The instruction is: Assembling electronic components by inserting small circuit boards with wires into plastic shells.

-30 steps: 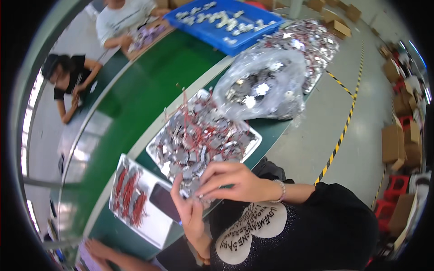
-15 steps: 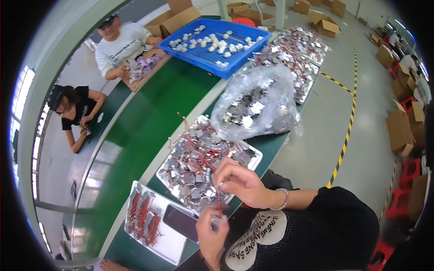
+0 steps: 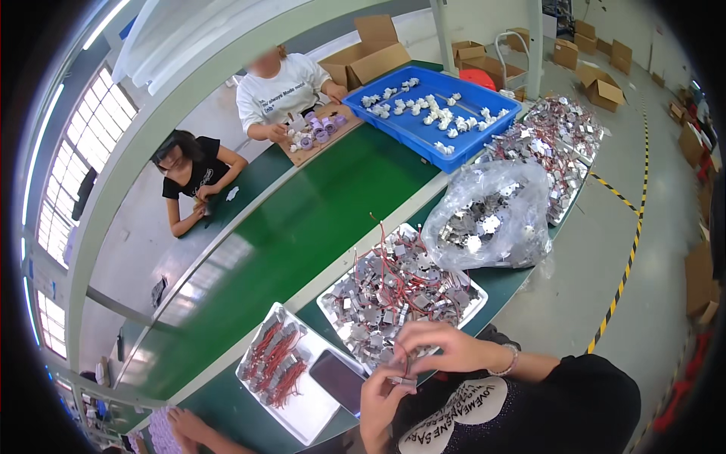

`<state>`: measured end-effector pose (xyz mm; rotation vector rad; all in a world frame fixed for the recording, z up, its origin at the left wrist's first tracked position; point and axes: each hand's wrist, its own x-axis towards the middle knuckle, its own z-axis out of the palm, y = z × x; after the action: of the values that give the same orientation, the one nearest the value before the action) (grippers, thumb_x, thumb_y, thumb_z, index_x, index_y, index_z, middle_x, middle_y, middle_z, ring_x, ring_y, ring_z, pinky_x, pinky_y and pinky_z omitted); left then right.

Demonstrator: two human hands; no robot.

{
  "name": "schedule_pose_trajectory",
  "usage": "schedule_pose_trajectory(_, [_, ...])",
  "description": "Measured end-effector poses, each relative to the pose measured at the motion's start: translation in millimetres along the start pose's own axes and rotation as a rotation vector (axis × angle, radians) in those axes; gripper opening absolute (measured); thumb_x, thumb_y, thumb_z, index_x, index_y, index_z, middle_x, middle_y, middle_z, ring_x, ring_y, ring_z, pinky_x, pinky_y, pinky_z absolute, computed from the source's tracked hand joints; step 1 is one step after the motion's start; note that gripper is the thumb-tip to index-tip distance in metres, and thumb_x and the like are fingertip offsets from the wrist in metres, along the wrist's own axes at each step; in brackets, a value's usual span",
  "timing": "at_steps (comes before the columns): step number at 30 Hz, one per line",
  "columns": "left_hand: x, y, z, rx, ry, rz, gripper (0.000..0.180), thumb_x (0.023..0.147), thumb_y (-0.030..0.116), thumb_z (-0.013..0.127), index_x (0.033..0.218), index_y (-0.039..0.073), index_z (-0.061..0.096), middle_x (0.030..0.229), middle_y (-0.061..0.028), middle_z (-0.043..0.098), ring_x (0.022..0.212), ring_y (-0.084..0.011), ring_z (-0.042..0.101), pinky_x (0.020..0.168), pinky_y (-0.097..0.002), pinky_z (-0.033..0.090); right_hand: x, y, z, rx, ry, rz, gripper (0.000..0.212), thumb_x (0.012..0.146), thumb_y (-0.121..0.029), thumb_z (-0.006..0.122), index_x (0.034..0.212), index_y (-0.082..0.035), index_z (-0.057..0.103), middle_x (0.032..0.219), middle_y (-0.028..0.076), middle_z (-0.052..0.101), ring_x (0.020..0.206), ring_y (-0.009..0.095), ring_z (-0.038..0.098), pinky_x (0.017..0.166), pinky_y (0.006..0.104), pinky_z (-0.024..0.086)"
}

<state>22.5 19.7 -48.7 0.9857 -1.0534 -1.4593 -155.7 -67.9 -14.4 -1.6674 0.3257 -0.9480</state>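
Observation:
My left hand (image 3: pixel 380 401) is closed, its thumb and fingers pinching a small silver metal piece (image 3: pixel 404 383). Just above it my right hand (image 3: pixel 454 351), with a bead bracelet at the wrist, pinches a thin dark red wire (image 3: pixel 409 366) that runs to that piece. Both hands are close together in front of my black shirt. Beyond them a white tray (image 3: pixel 476 309) is heaped with silver metal pieces on red wires. To the left, another white tray (image 3: pixel 311 412) carries rows of wired pieces (image 3: pixel 274 362) and a dark phone (image 3: pixel 336 380) near my left hand.
A clear plastic bag (image 3: pixel 491 216) of metal pieces stands past the heaped tray. Behind it lie more wired pieces (image 3: pixel 556 147) and a blue tray (image 3: pixel 423 144) of white parts. A green conveyor (image 3: pixel 302 227) runs alongside. Two people sit across; another person's hands (image 3: pixel 185 425) show lower left.
My hands have come closer together, and the wire stretch between them looks shorter. The whole view has shifted, so the trays and bag appear farther right and lower.

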Motion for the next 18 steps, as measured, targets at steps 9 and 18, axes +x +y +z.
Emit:
schedule_pose_trajectory(9, [-7.4,-1.6,-4.3,-0.122,-0.085,-0.041,0.032,0.082,-0.006,0.053,0.112,-0.001,0.042,0.098,-0.0185,0.060,0.074,-0.0212,0.061,0.072,-0.0301,0.048,-7.5,4.7,3.4,-0.140,-0.074,-0.004,0.018,0.078,-0.006,0.062,0.095,-0.005,0.068,0.098,0.007,0.059,0.086,0.018,0.059,0.075,0.0277,0.048])
schedule_pose_trajectory(18, [-7.0,12.2,-10.3,0.166,0.131,-0.078,0.028,0.090,0.009,0.047,0.117,-0.001,0.045,0.098,-0.0103,0.060,0.077,-0.0128,0.056,0.073,-0.0241,0.045,3.1,-6.0,-31.2,-0.366,-0.012,0.080,0.018,0.077,-0.006,0.061,0.092,-0.007,0.070,0.083,0.009,0.066,0.073,0.020,0.063,0.066,0.0281,0.050])
